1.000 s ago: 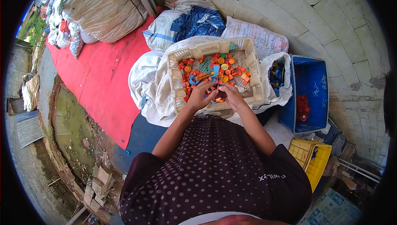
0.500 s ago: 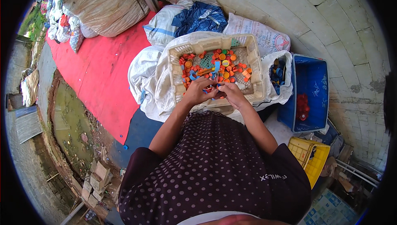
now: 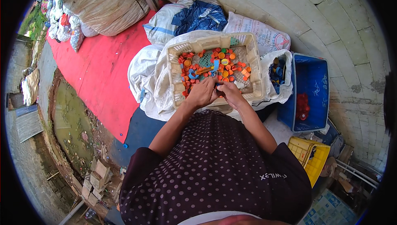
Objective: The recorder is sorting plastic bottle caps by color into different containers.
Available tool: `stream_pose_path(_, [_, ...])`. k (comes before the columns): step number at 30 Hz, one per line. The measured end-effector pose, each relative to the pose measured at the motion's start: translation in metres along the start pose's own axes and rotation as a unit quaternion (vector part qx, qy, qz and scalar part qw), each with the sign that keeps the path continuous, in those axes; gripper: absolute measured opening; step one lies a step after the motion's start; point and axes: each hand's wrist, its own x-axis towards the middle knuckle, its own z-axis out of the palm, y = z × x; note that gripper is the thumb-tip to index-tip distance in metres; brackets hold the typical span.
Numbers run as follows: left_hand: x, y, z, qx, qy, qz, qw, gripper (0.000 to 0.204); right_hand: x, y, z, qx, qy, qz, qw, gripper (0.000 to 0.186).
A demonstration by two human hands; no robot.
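Note:
Both my hands are together over the near side of a cream plastic crate [image 3: 175,82] that holds many small bottle caps [image 3: 225,61], mostly orange and red. My left hand [image 3: 201,94] is closed, its fingers curled inward; what they grip is hidden. My right hand [image 3: 231,94] pinches a small dark-blue piece [image 3: 218,85], which looks like a bottle cap, against the left fingertips. Just beyond the fingers, among the caps, lies a tool-like thing with blue ends [image 3: 216,65] and an orange-yellow part; its kind is unclear.
The crate rests on white woven sacks [image 3: 144,70]. To the right stand an open sack of dark caps [image 3: 285,90], a blue bin [image 3: 314,76] with red things inside, and a yellow crate [image 3: 316,163]. A block wall [image 3: 339,26] rises behind; red sheeting [image 3: 103,72] covers ground at left.
My left hand has shifted slightly right and turned over, so more of its back shows and its fingers are tucked in. My right hand stays nearly in place, against it.

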Motion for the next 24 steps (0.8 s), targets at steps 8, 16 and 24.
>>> stream_pose_path(8, [0.006,-0.002,-0.003,0.005,-0.104,0.014,0.994,0.034,-0.008,-0.001,-0.006,-0.022,-0.021,0.038,0.999,0.020])
stream_pose_path(16, [-0.017,0.004,0.014,-0.028,-0.111,0.061,0.992,0.037,-0.026,0.020,-0.010,-0.103,0.035,0.034,0.993,0.018])
stream_pose_path(24, [-0.012,0.005,0.019,-0.039,-0.130,-0.006,0.991,0.040,-0.032,0.016,-0.003,-0.210,0.067,0.002,0.975,0.024])
